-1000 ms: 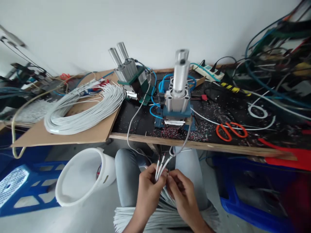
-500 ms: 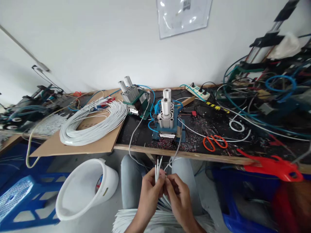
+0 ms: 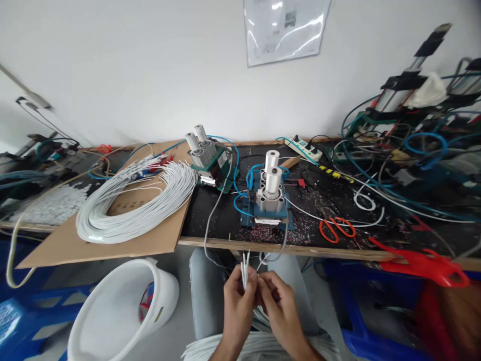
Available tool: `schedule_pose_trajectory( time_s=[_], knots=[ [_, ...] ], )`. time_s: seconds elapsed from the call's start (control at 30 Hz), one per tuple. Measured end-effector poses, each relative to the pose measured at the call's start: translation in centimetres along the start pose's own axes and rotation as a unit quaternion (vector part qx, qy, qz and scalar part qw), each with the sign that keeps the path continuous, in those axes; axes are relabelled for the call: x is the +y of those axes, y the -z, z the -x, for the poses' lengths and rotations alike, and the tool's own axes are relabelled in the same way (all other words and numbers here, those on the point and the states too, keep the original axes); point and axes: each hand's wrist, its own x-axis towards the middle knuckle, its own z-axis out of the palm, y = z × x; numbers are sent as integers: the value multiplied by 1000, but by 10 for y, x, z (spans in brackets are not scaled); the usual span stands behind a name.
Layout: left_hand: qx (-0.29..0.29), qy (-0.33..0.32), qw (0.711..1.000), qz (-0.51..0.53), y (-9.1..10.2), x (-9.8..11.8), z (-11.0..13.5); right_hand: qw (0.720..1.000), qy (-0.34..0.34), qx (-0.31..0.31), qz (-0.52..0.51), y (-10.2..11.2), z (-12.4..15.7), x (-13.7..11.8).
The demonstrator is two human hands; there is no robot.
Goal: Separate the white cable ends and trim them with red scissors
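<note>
Close together over my lap, both hands are closed. My left hand (image 3: 237, 297) grips several thin white cables (image 3: 245, 268), their ends pointing up past the thumb. My right hand (image 3: 277, 300) meets it thumb to thumb, its fingers pinched on a white cable that slants up between the hands; the exact grip is partly hidden. A large bundle of white cables (image 3: 203, 348) lies across my lap under my wrists. Just beyond the hands, on the bench, stands a small pneumatic press (image 3: 269, 203) with two silver cylinders.
A cable coil (image 3: 124, 228) rests on cardboard (image 3: 56, 255) at the left, near a second press (image 3: 205, 155). Below is a white bucket (image 3: 165, 286). Orange-handled scissors (image 3: 329, 230), a red air gun (image 3: 424, 265) and a power strip (image 3: 304, 149) are on the right. A wooden bench edge (image 3: 319, 250) runs ahead.
My view has shifted a little, so the cardboard and bucket appear lower and farther left. Both hands stay together at the cables, with only slight finger movement.
</note>
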Motion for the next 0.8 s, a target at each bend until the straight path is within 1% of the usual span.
schedule_pose_trajectory(
  time_s=[0.13, 0.23, 0.37, 0.47, 0.53, 0.67, 0.8],
  knots=[
    [-41, 27, 999, 18, 11, 7, -14, 997, 47, -16, 59, -2, -13, -13],
    [-57, 28, 998, 17, 18, 12, -20, 991, 79, -34, 104, -4, -16, -19],
    [-55, 35, 997, 32, 23, 13, -21, 980, 119, -54, 149, -6, -9, -16],
    [-39, 57, 995, 70, 22, 10, -19, 966, 170, -68, 184, 1, -5, -8],
    [-26, 70, 993, 96, 19, 10, -19, 947, 215, -89, 220, 11, -5, -4],
    [-8, 89, 988, 123, 11, 13, -23, 897, 295, -161, 288, 34, -16, -1],
    [-6, 111, 984, 138, 11, 15, -34, 815, 401, -222, 355, 45, -26, 1]
  ],
)
